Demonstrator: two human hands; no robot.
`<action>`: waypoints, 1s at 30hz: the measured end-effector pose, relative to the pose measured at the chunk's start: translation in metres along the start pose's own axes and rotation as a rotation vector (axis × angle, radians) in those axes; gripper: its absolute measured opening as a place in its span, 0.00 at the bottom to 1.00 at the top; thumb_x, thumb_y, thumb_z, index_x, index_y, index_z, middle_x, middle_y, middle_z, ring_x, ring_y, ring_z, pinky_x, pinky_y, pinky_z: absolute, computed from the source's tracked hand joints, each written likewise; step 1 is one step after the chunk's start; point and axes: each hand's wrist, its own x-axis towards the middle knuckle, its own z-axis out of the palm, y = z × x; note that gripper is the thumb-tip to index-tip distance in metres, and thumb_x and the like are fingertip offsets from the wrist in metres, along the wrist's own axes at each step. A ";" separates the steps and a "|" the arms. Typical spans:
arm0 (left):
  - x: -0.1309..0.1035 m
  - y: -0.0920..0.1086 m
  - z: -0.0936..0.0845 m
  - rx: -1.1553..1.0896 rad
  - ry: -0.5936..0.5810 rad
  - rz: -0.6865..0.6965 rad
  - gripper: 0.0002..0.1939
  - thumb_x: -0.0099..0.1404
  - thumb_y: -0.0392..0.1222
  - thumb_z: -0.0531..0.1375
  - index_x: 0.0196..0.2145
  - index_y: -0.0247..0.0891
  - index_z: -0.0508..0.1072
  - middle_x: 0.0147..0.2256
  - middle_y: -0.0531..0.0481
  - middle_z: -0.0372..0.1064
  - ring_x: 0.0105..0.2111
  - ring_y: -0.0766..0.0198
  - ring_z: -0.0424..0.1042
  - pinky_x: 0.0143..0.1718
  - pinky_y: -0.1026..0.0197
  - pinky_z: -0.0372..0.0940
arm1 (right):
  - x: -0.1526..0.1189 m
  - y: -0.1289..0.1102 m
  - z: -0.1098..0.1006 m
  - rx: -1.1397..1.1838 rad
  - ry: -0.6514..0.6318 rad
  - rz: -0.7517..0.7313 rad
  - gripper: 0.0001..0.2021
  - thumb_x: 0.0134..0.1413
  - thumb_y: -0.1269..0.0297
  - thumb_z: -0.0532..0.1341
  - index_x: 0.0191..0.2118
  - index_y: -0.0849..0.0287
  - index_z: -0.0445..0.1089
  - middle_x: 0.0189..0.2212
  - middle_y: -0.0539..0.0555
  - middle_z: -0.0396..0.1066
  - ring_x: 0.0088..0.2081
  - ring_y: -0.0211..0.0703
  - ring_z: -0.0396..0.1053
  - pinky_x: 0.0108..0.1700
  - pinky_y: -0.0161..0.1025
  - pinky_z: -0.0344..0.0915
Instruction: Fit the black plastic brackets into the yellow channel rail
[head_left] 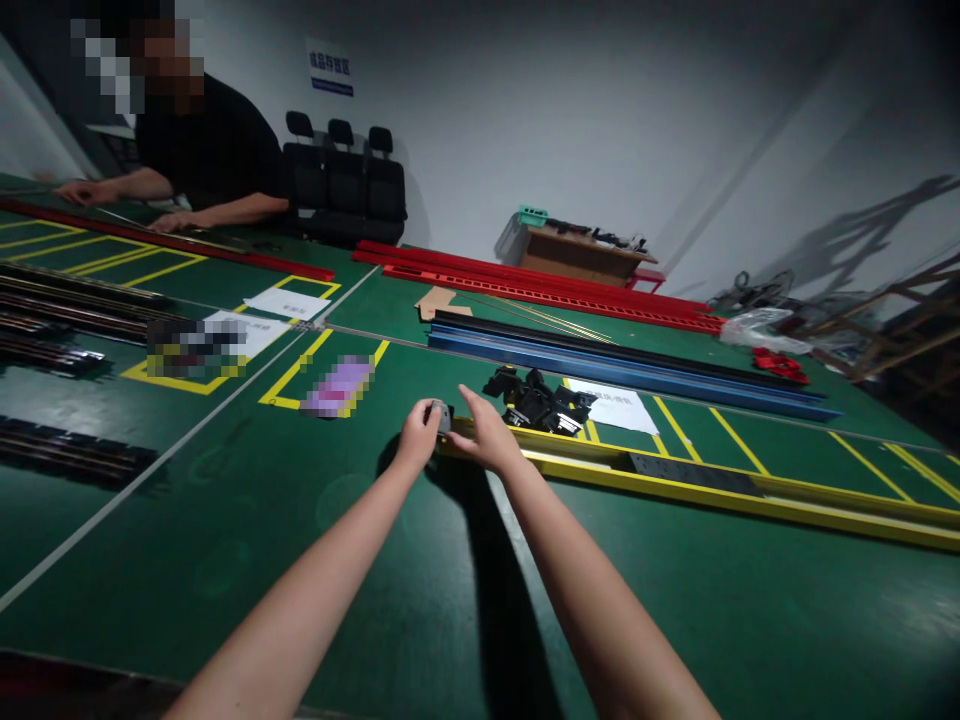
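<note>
My left hand [418, 432] is closed round a small grey end piece [444, 418] at the near left end of a long yellow channel [675, 483]. Beside it, my right hand [487, 432] has its fingers stretched out and the thumb apart, by the same end of the channel. Whether the thumb touches the grey piece or the channel, I cannot tell. A dark strip with holes [686, 470] lies inside the channel further right. Just behind my right hand is a heap of black plastic parts [536, 398], next to a printed white sheet [619, 407].
Behind the heap lie blue and black rails [570, 350], with red rails [540, 283] further back. Dark metallic profiles [67, 445] occupy the left of the green table [247, 570]. Across it, a person in black [217, 150] handles a thin strip. A blurred purple item [341, 385] lies left of my hands.
</note>
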 end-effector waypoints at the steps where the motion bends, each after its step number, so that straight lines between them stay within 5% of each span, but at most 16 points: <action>1: 0.001 -0.004 -0.002 0.046 0.040 -0.052 0.13 0.63 0.44 0.51 0.41 0.36 0.68 0.41 0.44 0.70 0.42 0.59 0.69 0.48 0.56 0.62 | -0.002 0.007 0.001 -0.025 0.013 0.067 0.36 0.51 0.58 0.59 0.64 0.61 0.45 0.59 0.62 0.53 0.59 0.48 0.51 0.59 0.48 0.51; 6: 0.010 -0.025 -0.002 0.124 0.139 -0.278 0.16 0.64 0.48 0.50 0.43 0.35 0.67 0.41 0.41 0.70 0.42 0.58 0.69 0.45 0.56 0.62 | -0.012 0.031 0.013 -0.162 -0.028 0.316 0.28 0.56 0.53 0.53 0.58 0.65 0.56 0.53 0.65 0.61 0.55 0.49 0.57 0.56 0.46 0.53; 12: 0.014 -0.042 0.008 0.136 0.076 -0.270 0.17 0.62 0.51 0.51 0.38 0.34 0.68 0.38 0.42 0.71 0.39 0.57 0.70 0.43 0.56 0.63 | -0.011 0.028 0.018 -0.263 -0.093 0.347 0.18 0.58 0.54 0.52 0.47 0.60 0.65 0.43 0.59 0.68 0.48 0.45 0.62 0.50 0.39 0.56; 21: 0.006 -0.039 0.008 0.189 0.003 -0.226 0.13 0.61 0.48 0.52 0.34 0.37 0.68 0.34 0.45 0.70 0.36 0.58 0.69 0.41 0.57 0.62 | -0.008 0.028 0.014 -0.309 -0.169 0.417 0.14 0.61 0.57 0.49 0.36 0.58 0.67 0.34 0.56 0.70 0.41 0.42 0.64 0.43 0.36 0.55; 30: 0.004 -0.047 0.012 0.149 0.069 -0.277 0.17 0.63 0.52 0.48 0.37 0.37 0.67 0.33 0.45 0.71 0.34 0.59 0.70 0.37 0.59 0.64 | -0.012 0.029 0.015 -0.199 -0.018 0.396 0.08 0.57 0.60 0.53 0.37 0.58 0.65 0.35 0.56 0.66 0.40 0.43 0.62 0.42 0.37 0.56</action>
